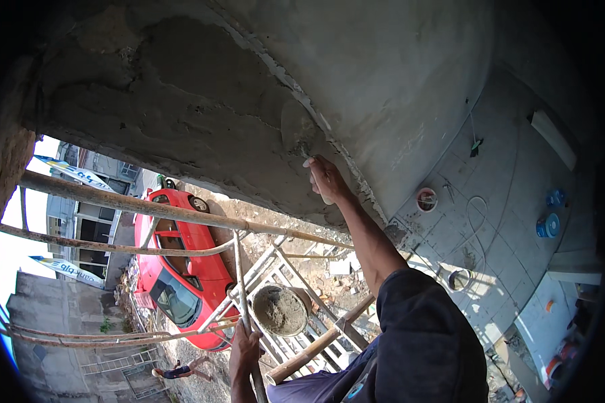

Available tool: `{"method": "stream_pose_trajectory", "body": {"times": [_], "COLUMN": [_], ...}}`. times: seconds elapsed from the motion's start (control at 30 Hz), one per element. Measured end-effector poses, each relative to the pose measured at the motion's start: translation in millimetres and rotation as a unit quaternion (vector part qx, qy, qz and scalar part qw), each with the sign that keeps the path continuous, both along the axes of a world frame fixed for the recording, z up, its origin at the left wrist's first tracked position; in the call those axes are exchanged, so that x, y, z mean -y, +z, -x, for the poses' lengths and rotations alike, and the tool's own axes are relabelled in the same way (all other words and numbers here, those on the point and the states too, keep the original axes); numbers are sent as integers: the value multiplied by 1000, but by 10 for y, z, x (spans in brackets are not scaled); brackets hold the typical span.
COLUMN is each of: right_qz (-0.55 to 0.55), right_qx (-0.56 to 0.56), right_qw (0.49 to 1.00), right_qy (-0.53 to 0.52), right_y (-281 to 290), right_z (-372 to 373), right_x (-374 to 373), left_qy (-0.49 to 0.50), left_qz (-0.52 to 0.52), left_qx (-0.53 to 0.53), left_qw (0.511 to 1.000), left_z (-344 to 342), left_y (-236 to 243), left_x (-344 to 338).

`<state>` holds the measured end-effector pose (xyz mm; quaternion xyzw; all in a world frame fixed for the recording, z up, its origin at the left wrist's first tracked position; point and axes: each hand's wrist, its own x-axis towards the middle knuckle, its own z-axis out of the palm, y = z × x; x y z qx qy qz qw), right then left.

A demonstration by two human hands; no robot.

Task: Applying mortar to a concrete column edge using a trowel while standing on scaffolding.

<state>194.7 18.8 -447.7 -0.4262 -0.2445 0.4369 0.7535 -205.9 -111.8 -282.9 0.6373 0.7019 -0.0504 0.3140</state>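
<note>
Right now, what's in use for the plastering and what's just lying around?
In use:
- right hand holding trowel against wet plaster
- left hand gripping scaffold pole
- mortar pan

Lying about:
- red car
- blue reels on tiled floor
- white cable
- red-rimmed tub

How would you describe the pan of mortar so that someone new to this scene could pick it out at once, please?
Start at the red car parked below, then move right to the metal scaffold frame. The pan of mortar sits on that frame, just right of the pole that the left hand grips. It is the only round, shallow container heaped with wet grey mix; the small tubs on the tiled floor are coloured.
</note>
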Motion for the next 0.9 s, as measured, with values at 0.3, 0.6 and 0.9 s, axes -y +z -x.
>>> {"method": "stream_pose_trajectory", "body": {"times": [0.3,0.6,0.9], "right_qz": [80,92,98], "right_qx": [45,-175,-109], "right_qw": [995,966,979], "right_qy": [-46,-166,-145], "right_y": [-1115,-272,800], "right_z": [900,403,273], "right_x": [388,353,302], "left_qy": [-6,7,-5], "left_qz": [18,10,2], "left_qx": [32,-2,15], "left_qw": [999,1000,1000], "left_z": [126,104,37], "left_y": [-147,-155,-40], "left_x": [-46,-46,1]}}
